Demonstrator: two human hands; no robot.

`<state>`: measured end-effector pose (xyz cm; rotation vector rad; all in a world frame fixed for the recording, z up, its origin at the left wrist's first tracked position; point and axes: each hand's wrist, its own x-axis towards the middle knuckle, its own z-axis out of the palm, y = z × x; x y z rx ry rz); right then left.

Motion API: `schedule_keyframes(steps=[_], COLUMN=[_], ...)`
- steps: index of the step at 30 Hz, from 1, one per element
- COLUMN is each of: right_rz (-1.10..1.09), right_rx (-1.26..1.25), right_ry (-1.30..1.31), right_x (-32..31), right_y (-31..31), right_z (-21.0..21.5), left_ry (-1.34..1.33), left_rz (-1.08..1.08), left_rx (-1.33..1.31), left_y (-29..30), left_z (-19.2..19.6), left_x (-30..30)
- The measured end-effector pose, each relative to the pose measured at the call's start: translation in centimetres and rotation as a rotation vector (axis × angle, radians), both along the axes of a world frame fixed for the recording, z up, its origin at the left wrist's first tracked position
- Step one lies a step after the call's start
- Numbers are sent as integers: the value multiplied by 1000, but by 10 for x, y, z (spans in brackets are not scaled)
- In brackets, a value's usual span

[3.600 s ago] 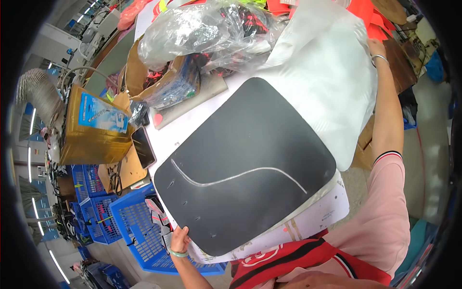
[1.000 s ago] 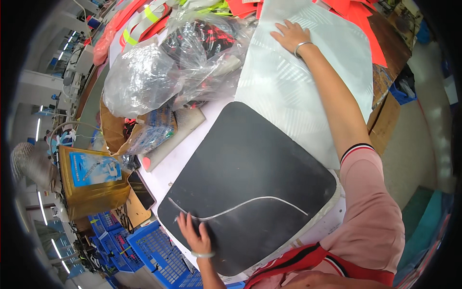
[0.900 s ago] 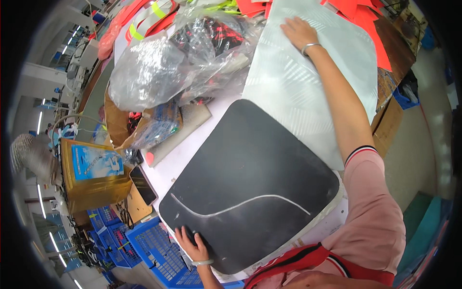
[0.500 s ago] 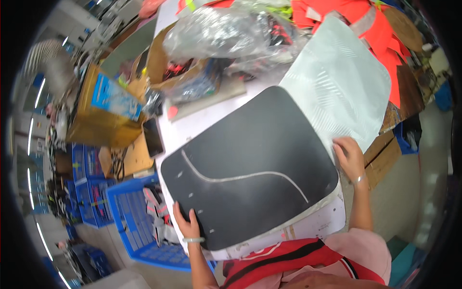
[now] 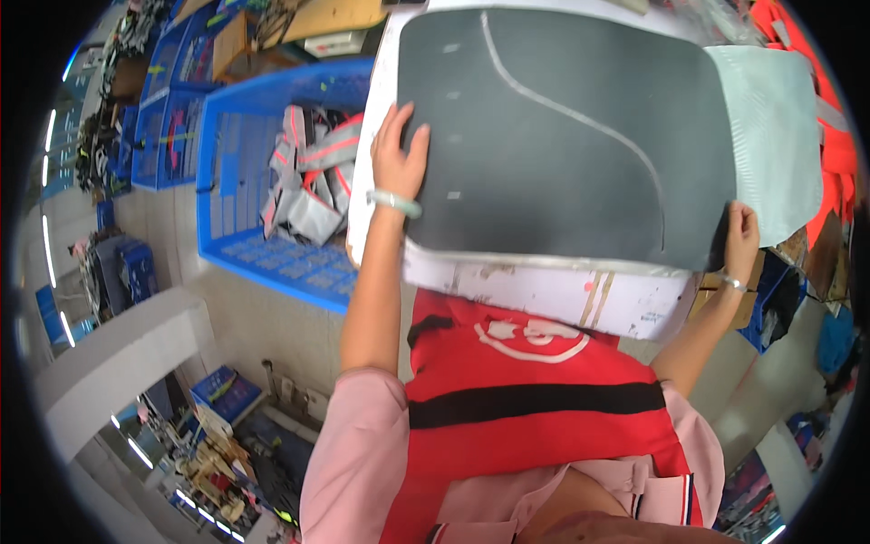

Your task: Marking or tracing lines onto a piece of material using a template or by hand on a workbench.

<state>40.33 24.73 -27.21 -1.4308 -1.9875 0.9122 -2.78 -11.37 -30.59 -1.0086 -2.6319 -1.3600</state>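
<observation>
A large dark grey board (image 5: pixel 562 136) with rounded corners lies on the white table. It bears a pale S-shaped line and several short pale marks along its left side. At its left edge rests my left hand (image 5: pixel 401 159), fingers apart, the thumb reaching onto the surface. My right hand (image 5: pixel 741 243) is at the right edge near the lower corner, its fingers bent and close together on the rim. Partly beneath the board's right side lies a pale greenish-white sheet (image 5: pixel 778 136). A thin white layer shows under the board's near edge.
Left of the table stands a blue plastic crate (image 5: pixel 272 263) holding grey and pink-red fabric strips (image 5: pixel 313 208). Orange-red fabric (image 5: pixel 829 172) is heaped at the far right. More blue crates (image 5: pixel 172 127) stand farther left. The table's near side (image 5: pixel 544 295) carries tape and stains.
My view has tilted down and turned, so the board appears higher and straighter. My right hand has moved from near the pale sheet to the board's lower right edge; my left stays at the left edge.
</observation>
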Motion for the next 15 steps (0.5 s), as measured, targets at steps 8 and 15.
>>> schedule_keyframes(steps=[8,15], right_rz=[175,203], right_rx=[35,-166], right_ry=[50,131], right_x=[-17,18], right_y=[-10,8], right_z=[49,3], left_ry=[-18,-58], left_rz=[-59,-24], left_rx=[92,87], left_y=[-7,-26], left_z=[11,10], left_x=[-13,1])
